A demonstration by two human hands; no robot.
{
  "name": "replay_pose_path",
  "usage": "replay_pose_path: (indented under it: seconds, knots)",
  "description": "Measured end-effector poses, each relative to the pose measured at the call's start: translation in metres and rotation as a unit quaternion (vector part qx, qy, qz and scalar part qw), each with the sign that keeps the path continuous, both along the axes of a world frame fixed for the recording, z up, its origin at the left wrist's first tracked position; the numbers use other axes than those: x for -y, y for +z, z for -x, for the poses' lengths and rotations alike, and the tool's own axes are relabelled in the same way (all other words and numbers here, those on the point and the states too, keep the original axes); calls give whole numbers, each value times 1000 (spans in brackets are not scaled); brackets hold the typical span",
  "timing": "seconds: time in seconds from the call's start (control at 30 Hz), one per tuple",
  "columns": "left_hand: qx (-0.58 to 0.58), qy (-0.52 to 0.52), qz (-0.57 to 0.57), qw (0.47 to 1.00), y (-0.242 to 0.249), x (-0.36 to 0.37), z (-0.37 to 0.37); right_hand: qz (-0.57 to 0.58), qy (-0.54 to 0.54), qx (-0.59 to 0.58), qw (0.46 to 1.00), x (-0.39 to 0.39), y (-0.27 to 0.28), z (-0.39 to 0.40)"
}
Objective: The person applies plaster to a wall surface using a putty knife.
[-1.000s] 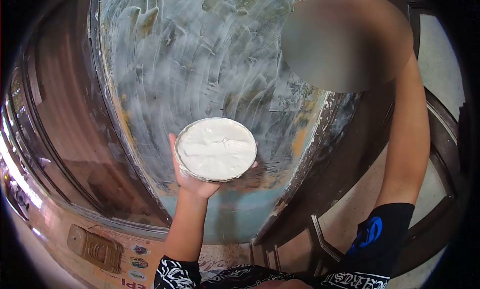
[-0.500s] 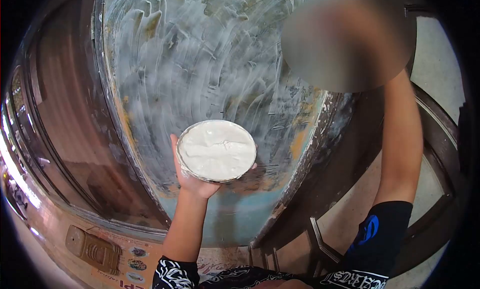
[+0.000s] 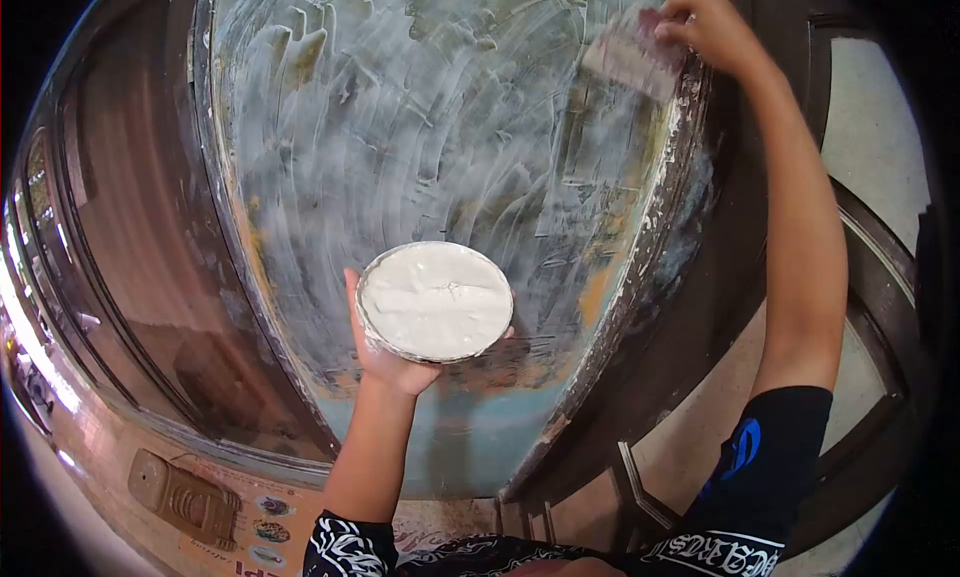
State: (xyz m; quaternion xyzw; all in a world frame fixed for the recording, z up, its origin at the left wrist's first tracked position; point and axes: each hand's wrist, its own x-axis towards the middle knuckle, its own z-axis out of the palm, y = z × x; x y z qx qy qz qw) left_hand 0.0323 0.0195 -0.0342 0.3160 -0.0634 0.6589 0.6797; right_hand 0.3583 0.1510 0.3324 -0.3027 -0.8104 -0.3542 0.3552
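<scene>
At a grey-green panel streaked with white (image 3: 380, 177), a person's right hand (image 3: 708, 32) pinches a flat, pale, broad-bladed scraper (image 3: 630, 62), thumb and fingers clamped at its dark reddish end, near the panel's upper right border. The left hand (image 3: 395, 367) cups a round, shallow container (image 3: 440, 359) of smooth white paste (image 3: 435, 297) before the panel's lower part. The work appears to be at the spreading step; a further stroke would call for an even, low-angled blade. The scraper points down and left from the fingers, its long edge slanting down rightward, though blur hides firm contact. The container's mouth faces the viewer, its oval outline longest side to side.
</scene>
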Motion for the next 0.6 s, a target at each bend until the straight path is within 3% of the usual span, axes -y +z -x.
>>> replay_pose_path:
  seconds: [0.03,0.1,0.13,0.17,0.23,0.27,0.33,0.37,0.43,0.53,0.6]
  knots:
    - [2,1,0,1000,-1,-2,-1,-32,-15,-22,999,-1,24,-12]
    - [35,-3,14,999,0,-4,0,37,15,-153,987,46,29,0]
    - [35,-1,15,999,1,-5,2,132,122,-194,964,49,28,-1]
    - [31,3,9,999,2,-5,3,164,100,-224,955,55,28,-1]
    - [24,7,2,1000,4,-5,3,126,35,-1,991,9,44,-31]
    - [12,14,7,1000,5,-6,3,126,33,1,991,7,24,-22]
    - [22,10,1,1000,7,-6,1,59,39,120,990,24,-23,18]
    - [28,8,-4,1000,9,-5,1,153,-63,127,978,32,-27,34]
    - [29,1,-5,1000,9,-3,1,46,-19,113,992,16,-24,32]
    - [32,25,10,999,8,-5,2,-90,16,-3,996,30,14,30]
    - [28,31,7,999,7,-4,6,48,54,-214,974,52,32,21]
